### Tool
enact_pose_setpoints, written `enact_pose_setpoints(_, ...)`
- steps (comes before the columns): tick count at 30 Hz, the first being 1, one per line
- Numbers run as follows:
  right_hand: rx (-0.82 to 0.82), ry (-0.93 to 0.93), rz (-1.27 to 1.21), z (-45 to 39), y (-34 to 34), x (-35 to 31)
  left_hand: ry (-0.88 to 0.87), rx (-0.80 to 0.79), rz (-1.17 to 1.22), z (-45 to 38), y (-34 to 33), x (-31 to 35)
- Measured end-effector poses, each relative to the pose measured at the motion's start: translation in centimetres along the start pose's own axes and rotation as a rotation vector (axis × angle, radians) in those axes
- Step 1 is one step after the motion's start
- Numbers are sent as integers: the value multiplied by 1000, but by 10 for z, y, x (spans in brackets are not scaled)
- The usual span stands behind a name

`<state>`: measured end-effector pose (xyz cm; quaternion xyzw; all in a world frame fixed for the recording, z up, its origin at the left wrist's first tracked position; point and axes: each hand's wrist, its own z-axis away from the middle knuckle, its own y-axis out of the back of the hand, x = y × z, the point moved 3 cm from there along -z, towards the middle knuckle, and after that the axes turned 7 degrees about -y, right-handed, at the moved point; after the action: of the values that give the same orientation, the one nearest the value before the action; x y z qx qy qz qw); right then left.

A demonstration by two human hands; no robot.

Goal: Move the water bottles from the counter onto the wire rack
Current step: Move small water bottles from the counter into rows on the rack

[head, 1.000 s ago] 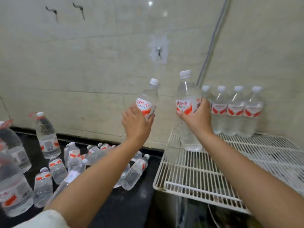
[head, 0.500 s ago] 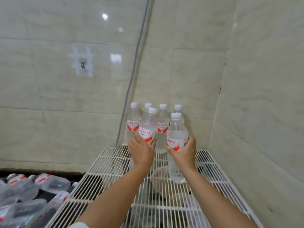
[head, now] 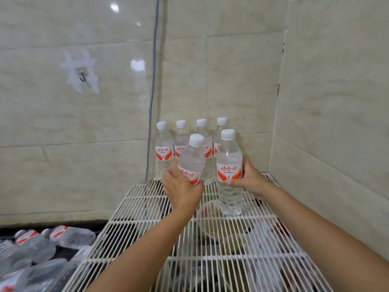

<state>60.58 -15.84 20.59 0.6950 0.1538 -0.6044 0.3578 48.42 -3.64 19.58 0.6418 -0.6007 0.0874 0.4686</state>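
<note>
My left hand (head: 182, 189) grips a clear water bottle (head: 192, 158) with a white cap and red-white label, tilted slightly, above the white wire rack (head: 147, 209). My right hand (head: 251, 180) grips a second, upright bottle (head: 229, 171); its base sits at or just above the rack wires. Behind them several matching bottles (head: 165, 148) stand in a row against the back wall on the rack. More bottles (head: 37, 251) lie on the dark counter at the lower left, blurred.
Tiled walls close the rack in at the back and right. A grey cable (head: 152, 91) runs down the wall corner. A wall hook (head: 82, 75) is fixed at the left. Blurred items, including a pale bowl (head: 212, 224), lie under the rack.
Both hands carried their bottles from the rack's front left edge to just in front of the back row. My view swung right, away from the counter. The bottles have come lower toward the wires.
</note>
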Motion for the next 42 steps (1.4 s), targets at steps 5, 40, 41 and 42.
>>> enact_pose_setpoints(5, 115, 57, 90, 7, -4, -7, -46, 3, -56, 2, 1, -2)
enact_pose_setpoints(40, 234, 197, 65, -85, -112, -53, 36, 65, 260, -96, 8, -71)
enact_pose_setpoints(41, 217, 195, 77, -86, -112, -51, 39, 33, 259, -96, 10, -73)
enact_pose_setpoints(42, 205, 204, 88, -85, -110, -51, 40, -4, 265, -98, 12, -75)
